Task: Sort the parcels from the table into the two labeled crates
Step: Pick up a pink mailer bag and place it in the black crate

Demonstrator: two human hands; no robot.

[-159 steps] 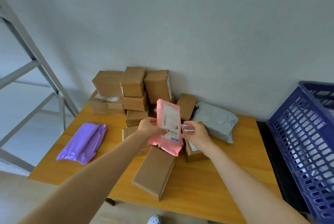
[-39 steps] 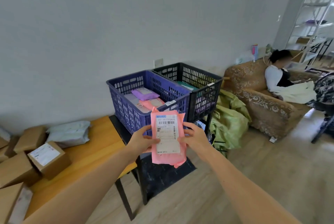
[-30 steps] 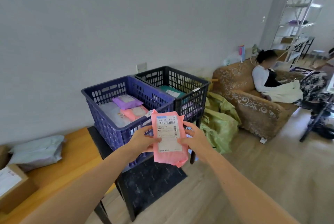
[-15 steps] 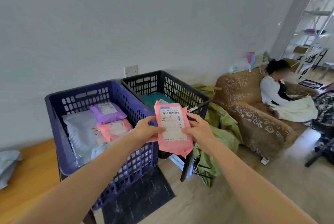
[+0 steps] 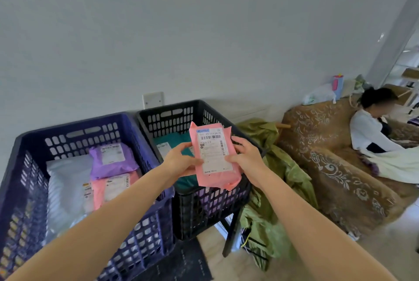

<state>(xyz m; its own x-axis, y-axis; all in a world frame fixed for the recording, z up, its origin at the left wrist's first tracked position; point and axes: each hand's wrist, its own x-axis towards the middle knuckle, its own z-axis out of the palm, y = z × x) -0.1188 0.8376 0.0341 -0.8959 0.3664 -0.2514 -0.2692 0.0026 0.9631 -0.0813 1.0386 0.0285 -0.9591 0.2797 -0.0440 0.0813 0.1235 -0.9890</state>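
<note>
Pink parcel [image 5: 214,156] held upright in the air, white shipping label with barcodes facing the camera, top edge crumpled. Left hand [image 5: 180,162] pinches its left edge, thumb on the front face and fingers behind; right hand [image 5: 246,159] grips the right edge the same way. Both hands are clamped on the one parcel, with the label between them. The parcel sits in view over the open top of the black crate [image 5: 172,115], its lower corner overlapping that crate's near rim. Inside the black crate, a teal parcel [image 5: 174,140] with a small white label, partly hidden by the left hand. Blue crate [image 5: 79,131] stands just beside the black one, on its left, the walls touching or nearly so. It holds a purple parcel [image 5: 111,160] lying on top of a second pink mailer [image 5: 111,187], with a white padded parcel [image 5: 65,185] beneath and to the left. Both forearms reach in from the bottom edge. Wall socket [image 5: 153,100] behind the crates. Green bags [image 5: 283,172] heaped to the right of the black crate. Patterned brown sofa [image 5: 328,167] further right, with a seated person [image 5: 371,131] in a white top. Dark mat [image 5: 181,262] on the floor below the crates.
</note>
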